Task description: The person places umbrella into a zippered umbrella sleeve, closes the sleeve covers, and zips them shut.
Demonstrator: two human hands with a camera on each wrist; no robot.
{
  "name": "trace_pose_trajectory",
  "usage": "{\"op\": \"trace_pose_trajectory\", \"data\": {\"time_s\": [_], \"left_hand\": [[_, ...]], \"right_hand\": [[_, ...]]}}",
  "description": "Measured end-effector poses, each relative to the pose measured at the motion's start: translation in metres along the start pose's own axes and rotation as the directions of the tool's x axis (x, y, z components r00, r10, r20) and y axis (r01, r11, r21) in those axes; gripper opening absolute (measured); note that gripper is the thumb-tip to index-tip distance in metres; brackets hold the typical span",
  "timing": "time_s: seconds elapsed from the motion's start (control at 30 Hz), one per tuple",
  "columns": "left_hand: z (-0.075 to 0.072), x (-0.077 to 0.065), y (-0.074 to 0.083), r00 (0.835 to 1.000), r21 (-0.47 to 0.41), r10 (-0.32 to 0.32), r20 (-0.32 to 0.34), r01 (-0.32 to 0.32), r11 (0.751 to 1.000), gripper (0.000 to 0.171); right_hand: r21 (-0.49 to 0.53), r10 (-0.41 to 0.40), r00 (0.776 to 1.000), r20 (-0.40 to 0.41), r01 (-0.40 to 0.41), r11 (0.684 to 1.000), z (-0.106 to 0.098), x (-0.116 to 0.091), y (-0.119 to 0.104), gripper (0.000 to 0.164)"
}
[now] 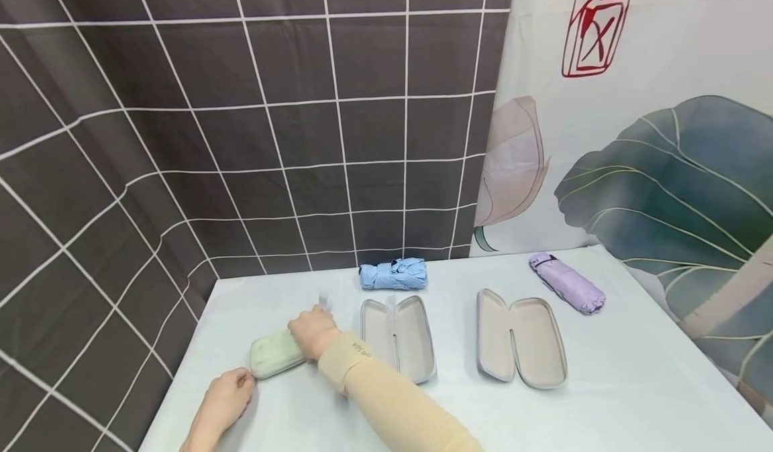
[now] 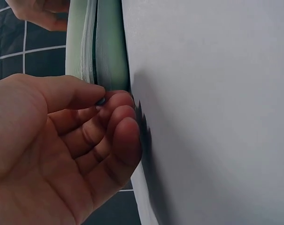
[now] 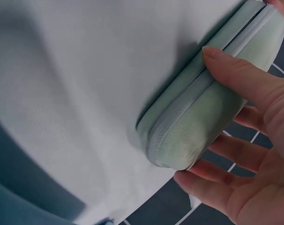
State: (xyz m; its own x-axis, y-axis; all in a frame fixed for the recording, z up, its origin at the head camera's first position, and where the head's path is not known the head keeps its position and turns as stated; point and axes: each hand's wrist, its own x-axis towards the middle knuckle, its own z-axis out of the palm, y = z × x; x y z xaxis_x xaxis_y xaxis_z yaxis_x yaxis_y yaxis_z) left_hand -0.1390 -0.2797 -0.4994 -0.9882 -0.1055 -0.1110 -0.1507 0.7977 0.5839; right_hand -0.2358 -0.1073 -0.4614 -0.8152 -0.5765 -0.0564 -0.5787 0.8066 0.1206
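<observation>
A pale green zip case (image 1: 273,354) lies closed at the left of the white table, its zipper seam (image 2: 88,40) running along the side. At its near left end, my left hand (image 1: 223,398) pinches a small dark zipper pull (image 2: 101,101) between thumb and curled index finger; the other fingers are bent beside it. My right hand (image 1: 314,332) grips the case's other end. In the right wrist view, the thumb (image 3: 221,61) presses over the seam side while the fingers (image 3: 212,183) reach behind the case.
Right of the green case, two hard cases spread open with beige insides, one in the middle (image 1: 417,334) and another (image 1: 537,341) further right. A folded blue umbrella (image 1: 394,274) lies at the table's back edge, a purple umbrella (image 1: 568,283) at the back right. Dark gridded cloth (image 1: 302,137) hangs behind.
</observation>
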Motion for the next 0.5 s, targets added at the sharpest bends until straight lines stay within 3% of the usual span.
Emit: {"op": "trace_pose_trajectory", "data": {"time_s": [0.27, 0.5], "left_hand": [[-0.001, 0.002, 0.001, 1.0, 0.015, 0.007, -0.024, -0.007, 1.0, 0.024], [-0.001, 0.003, 0.001, 1.0, 0.003, -0.014, -0.018, 0.014, 1.0, 0.024]], "right_hand": [[-0.027, 0.086, 0.996, -0.016, -0.086, 0.996, 0.0, 0.0, -0.007, 0.023], [-0.043, 0.114, 0.993, -0.025, -0.115, 0.992, 0.001, -0.003, -0.013, 0.02]]}}
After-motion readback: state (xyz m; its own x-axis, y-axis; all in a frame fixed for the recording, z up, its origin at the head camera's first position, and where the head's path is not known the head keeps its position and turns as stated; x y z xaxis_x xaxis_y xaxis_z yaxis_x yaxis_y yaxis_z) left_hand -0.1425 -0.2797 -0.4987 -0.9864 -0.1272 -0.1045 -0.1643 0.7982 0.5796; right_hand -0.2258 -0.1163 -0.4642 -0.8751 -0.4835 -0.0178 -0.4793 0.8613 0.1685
